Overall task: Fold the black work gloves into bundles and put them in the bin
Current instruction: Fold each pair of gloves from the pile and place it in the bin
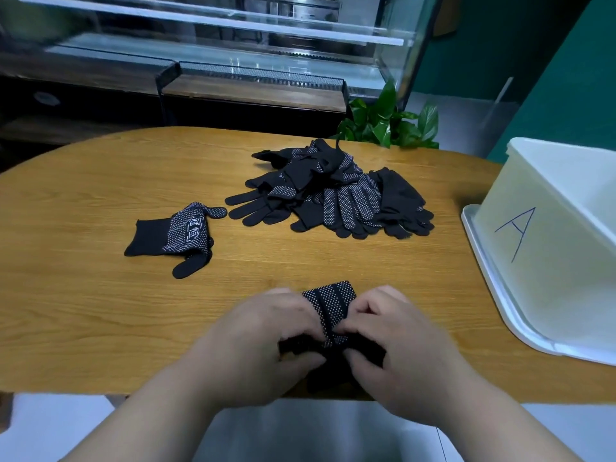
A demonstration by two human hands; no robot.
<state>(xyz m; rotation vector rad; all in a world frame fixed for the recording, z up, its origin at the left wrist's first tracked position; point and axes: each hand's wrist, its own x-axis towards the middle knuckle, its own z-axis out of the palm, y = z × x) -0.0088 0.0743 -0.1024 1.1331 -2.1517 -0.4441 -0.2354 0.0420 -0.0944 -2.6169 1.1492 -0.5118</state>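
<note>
A black dotted glove bundle (331,306) lies at the near edge of the wooden table (100,311). My left hand (266,335) grips its left side and my right hand (396,335) pinches its right side, fingers curled into the cloth. A folded pair of gloves (180,235) lies apart at the left. A heap of loose black gloves (333,191) sits in the middle of the table. The white bin (533,261), marked with an A, stands tilted at the right edge.
A green plant (386,121) rises behind the table's far edge. A glass display counter (233,61) fills the background. A white tray or lid (483,261) lies under the bin.
</note>
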